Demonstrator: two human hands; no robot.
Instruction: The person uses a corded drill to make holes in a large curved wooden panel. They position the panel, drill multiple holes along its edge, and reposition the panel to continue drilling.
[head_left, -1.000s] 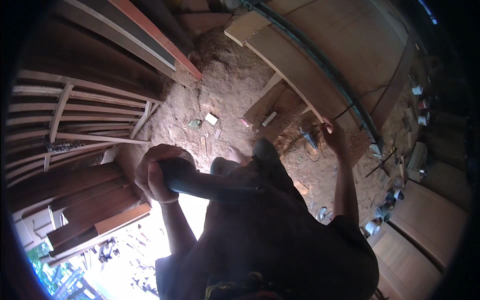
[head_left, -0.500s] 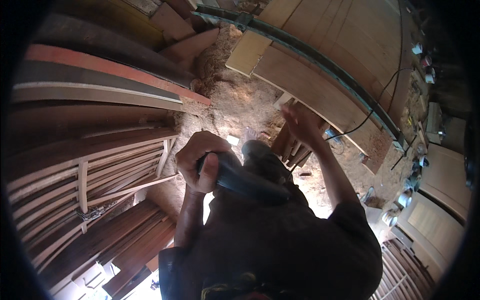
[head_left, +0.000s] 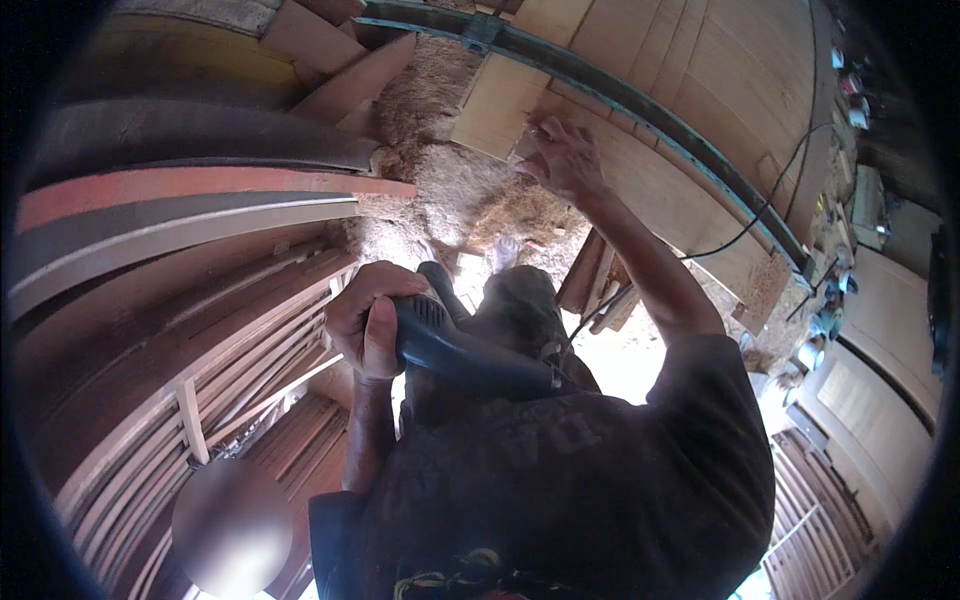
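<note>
My left hand (head_left: 365, 318) is wrapped round the end of a dark, rounded power tool (head_left: 470, 350) with vent slots, held against the front of my body. The tool's working end is hidden, so its exact kind does not show. My right hand (head_left: 565, 160) reaches forward over the near edge of a wide wooden panel (head_left: 650, 185), fingers apart and holding nothing. Whether its fingertips touch the wood, I cannot tell. A dark green metal bar (head_left: 610, 90) lies across the panel beyond that hand. A black cable (head_left: 765, 212) runs over the panel's right part.
Long boards, one with a red edge (head_left: 220, 190), and a slatted wooden frame (head_left: 190, 420) stand at left. Short wood pieces (head_left: 590, 272) lie below the panel. Sawdust (head_left: 450, 190) covers the floor around my feet. Pale door panels (head_left: 860, 430) lean at right.
My right hand has moved forward and left, from beside the panel's near edge to over it. My left hand keeps its hold on the power tool, which has shifted slightly left.
</note>
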